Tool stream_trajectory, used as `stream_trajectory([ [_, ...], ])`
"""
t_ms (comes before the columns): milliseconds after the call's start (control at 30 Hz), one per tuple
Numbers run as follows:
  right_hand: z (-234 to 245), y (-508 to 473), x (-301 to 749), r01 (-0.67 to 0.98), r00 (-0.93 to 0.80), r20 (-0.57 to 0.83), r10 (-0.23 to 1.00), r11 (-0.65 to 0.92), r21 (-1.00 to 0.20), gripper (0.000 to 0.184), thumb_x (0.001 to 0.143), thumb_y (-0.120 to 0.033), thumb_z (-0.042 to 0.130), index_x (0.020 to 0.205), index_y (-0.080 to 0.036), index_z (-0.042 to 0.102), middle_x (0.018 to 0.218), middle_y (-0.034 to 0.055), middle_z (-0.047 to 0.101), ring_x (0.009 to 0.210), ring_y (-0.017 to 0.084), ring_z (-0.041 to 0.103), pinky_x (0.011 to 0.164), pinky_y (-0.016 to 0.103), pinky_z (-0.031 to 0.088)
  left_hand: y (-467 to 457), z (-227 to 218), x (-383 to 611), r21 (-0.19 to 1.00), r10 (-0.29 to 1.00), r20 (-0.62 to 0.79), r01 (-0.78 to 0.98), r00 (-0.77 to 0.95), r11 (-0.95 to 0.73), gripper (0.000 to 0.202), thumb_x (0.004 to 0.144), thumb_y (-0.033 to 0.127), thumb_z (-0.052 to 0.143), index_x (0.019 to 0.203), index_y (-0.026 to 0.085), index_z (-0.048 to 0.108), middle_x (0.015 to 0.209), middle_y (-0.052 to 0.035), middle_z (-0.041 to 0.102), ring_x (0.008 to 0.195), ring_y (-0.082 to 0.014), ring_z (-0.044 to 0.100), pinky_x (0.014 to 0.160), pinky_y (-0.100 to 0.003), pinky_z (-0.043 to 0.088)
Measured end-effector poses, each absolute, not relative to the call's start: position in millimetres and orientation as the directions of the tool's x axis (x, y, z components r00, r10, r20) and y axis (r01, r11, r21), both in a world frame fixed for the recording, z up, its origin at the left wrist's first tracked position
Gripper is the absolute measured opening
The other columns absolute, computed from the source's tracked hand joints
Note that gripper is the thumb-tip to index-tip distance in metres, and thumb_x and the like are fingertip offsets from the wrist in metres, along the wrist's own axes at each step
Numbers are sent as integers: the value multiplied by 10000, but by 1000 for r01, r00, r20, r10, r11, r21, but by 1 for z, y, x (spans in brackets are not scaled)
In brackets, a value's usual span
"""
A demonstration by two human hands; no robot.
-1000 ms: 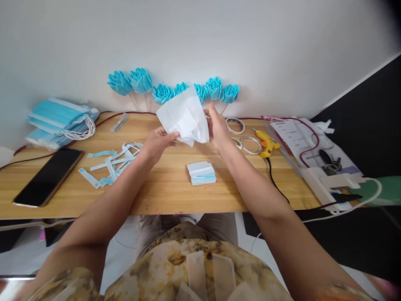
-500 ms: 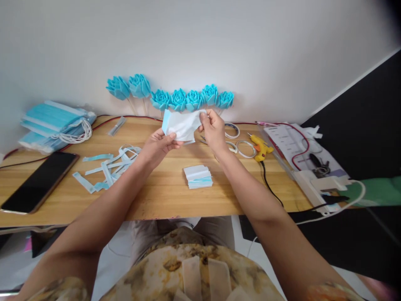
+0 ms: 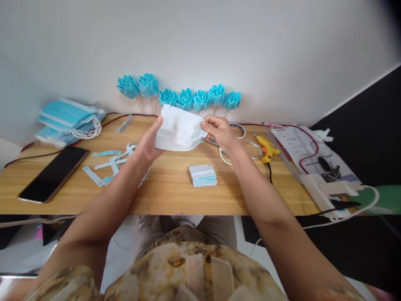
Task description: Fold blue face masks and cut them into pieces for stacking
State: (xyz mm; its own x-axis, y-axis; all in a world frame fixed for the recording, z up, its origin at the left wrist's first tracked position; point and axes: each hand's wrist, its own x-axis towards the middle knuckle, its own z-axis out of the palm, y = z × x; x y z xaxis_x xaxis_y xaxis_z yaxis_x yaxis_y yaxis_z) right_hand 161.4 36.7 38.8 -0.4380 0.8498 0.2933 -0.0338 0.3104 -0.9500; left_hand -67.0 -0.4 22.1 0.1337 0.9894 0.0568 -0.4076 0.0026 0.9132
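A white sheet of face mask fabric [image 3: 181, 128] is spread between my hands above the table, its white side towards me. My left hand [image 3: 151, 141] grips its left edge, with the thumb in front and most fingers hidden behind. At the right edge, my right hand [image 3: 219, 130] pinches the fabric between thumb and fingers. Below on the table lies a small stack of white and light blue folded pieces [image 3: 203, 175]. Cut light blue strips [image 3: 114, 163] lie in a loose heap beside my left forearm.
Several blue fabric flowers [image 3: 185, 99] on sticks lean along the wall. Face masks [image 3: 69, 117] and a phone [image 3: 54, 174] lie left. Right are tape rolls [image 3: 252, 150], a yellow glue gun [image 3: 268, 149], a power strip [image 3: 326, 194] and a paper sheet [image 3: 294, 140].
The fabric, folded over with a blue edge showing before, is now opened out into a wider white sheet. My left hand has shifted to its left edge. The view has swung slightly left.
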Motion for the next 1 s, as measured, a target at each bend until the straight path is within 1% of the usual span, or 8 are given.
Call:
stream_trajectory([
  [133, 37, 40, 161, -59, -335, 351, 874, 352, -934, 517, 700, -685, 789, 723, -191, 638, 685, -29, 598, 657, 113, 550, 652, 255, 476, 7, 12, -76, 924, 995, 49, -383, 88, -12, 505, 661, 467, 875, 1031, 169, 703, 1003, -120, 781, 987, -314, 745, 858, -424, 623],
  [333, 29, 40, 149, -122, -305, 360, 882, 339, -933, 732, 768, -917, 449, 840, -218, 654, 748, 19, 618, 792, 176, 611, 718, 307, 521, 11, 9, -70, 879, 994, 112, -464, -12, -105, 497, 705, 492, 842, 1079, 214, 669, 1119, -109, 771, 1097, -301, 715, 882, -415, 615],
  [400, 28, 37, 146, -61, -287, 381, 879, 380, -923, 678, 782, -875, 506, 813, -211, 638, 712, 2, 575, 760, 161, 572, 690, 280, 484, 10, 9, -66, 870, 994, 99, -481, -37, -105, 524, 688, 484, 855, 1103, 224, 668, 1159, -102, 768, 1103, -295, 713, 871, -405, 618],
  [500, 28, 35, 146, 72, -124, 459, 880, 470, -880, 560, 828, -751, 605, 745, -198, 596, 679, -28, 485, 692, 121, 470, 637, 248, 398, 6, 9, -61, 862, 997, 73, -502, -10, -68, 544, 657, 450, 873, 1114, 229, 676, 1156, -86, 775, 1071, -290, 724, 845, -395, 619],
  [600, 31, 34, 148, 163, -29, 520, 854, 517, -840, 535, 863, -710, 593, 719, -196, 565, 677, -35, 423, 672, 108, 395, 608, 247, 337, 5, 8, -60, 880, 997, 67, -474, 35, -43, 540, 726, 606, 790, 1063, 200, 677, 1024, -104, 786, 1011, -299, 737, 799, -395, 611],
  [700, 34, 30, 147, 199, -84, 525, 847, 530, -824, 561, 864, -727, 573, 673, -205, 496, 654, -37, 361, 651, 108, 352, 582, 256, 294, 6, 5, -60, 930, 989, 119, -339, -86, -142, 559, 775, 719, 688, 963, 193, 668, 879, -83, 760, 938, -272, 726, 741, -341, 573],
  [867, 34, 19, 135, 315, -38, 567, 823, 549, -774, 651, 887, -781, 465, 599, -228, 280, 602, -40, 234, 612, 105, 285, 562, 279, 241, 6, 1, -63, 934, 839, 345, 67, -420, -350, 397, 870, 587, 654, 769, 206, 612, 734, 4, 637, 823, -180, 621, 672, -252, 451],
  [1000, 27, 18, 128, 410, 110, 628, 771, 540, -735, 629, 918, -778, 402, 620, -231, 313, 590, -50, 239, 610, 109, 288, 591, 285, 263, 3, 4, -66, 888, 767, 460, 214, -447, -407, 316, 909, 486, 648, 758, 210, 614, 717, 19, 578, 811, -172, 583, 685, -250, 431],
])
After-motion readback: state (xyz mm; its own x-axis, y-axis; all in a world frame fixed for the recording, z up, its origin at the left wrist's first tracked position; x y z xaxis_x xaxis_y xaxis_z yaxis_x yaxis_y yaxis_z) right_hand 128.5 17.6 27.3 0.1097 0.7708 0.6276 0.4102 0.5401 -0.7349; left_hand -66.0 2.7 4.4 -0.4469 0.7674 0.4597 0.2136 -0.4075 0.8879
